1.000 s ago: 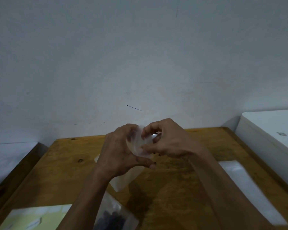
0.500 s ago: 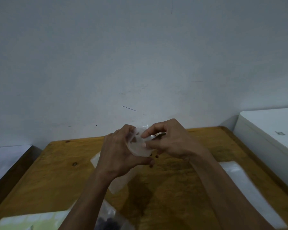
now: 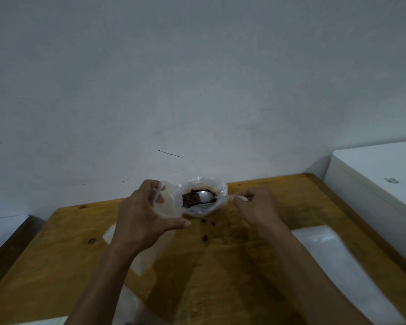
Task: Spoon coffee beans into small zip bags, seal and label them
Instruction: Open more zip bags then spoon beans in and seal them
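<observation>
My left hand (image 3: 145,214) holds a small clear zip bag (image 3: 167,204) with its mouth open, just left of the bean bag. A rumpled clear plastic bag of coffee beans (image 3: 217,187) sits at the far edge of the wooden table (image 3: 279,266). A spoon (image 3: 205,197) lies with its bowl on the dark beans (image 3: 189,199). Its handle runs right into my right hand (image 3: 256,205), whose fingers pinch the end. Three loose beans (image 3: 204,220) lie on the table in front of the bean bag.
A stack of clear zip bags (image 3: 338,266) lies at the right. More clear bags (image 3: 142,256) lie under my left forearm. A white box (image 3: 380,184) stands beside the table at the right. The wall is close behind.
My hands, joined on the small bag before, have parted. The right hand moved right to the spoon handle. The bean bag is now uncovered and loose beans lie on the table.
</observation>
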A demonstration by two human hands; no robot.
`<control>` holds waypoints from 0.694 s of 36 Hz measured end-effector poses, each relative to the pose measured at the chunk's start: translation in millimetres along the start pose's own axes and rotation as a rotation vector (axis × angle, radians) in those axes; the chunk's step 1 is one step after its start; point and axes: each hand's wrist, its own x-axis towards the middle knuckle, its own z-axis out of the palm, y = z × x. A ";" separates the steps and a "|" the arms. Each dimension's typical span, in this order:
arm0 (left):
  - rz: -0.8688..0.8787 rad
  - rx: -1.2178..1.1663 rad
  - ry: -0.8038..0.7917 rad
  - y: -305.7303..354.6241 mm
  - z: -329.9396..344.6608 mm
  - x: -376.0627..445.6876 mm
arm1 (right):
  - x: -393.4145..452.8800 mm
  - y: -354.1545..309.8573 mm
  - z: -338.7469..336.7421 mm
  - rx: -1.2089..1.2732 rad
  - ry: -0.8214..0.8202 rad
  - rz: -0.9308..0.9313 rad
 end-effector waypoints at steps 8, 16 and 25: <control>-0.044 -0.017 -0.030 -2.0 12.8 5.4 | -0.7 -14.9 22.6 0.523 -0.034 0.072; -0.088 0.052 -0.096 -9.8 23.2 13.4 | -5.4 -3.0 12.0 -0.174 0.206 -0.675; -0.081 0.060 -0.173 -15.0 37.1 21.7 | -18.5 16.5 34.3 -0.378 0.198 -0.841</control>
